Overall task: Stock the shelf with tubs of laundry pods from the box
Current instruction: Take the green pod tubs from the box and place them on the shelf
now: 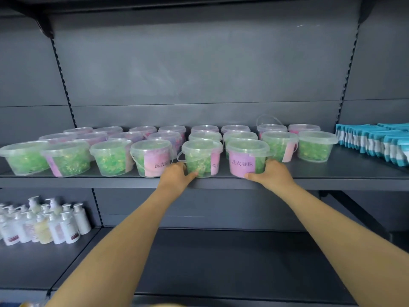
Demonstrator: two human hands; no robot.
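Several clear lidded tubs of green and pink laundry pods stand in rows on the dark grey shelf [332, 173]. At the front edge, my left hand [176, 175] grips the base of one green tub [200, 159], thumb across its front. My right hand [271, 173] grips the neighbouring tub with a pink label [245, 159], thumb under its front. Both tubs rest on the shelf. The box is not in view.
Blue and white packets [374, 140] fill the shelf's right end. White pump bottles [42, 222] crowd the lower shelf [221, 262] at left. Bare shelf lies right of the front tubs. An upper shelf [199, 1] overhangs at the top.
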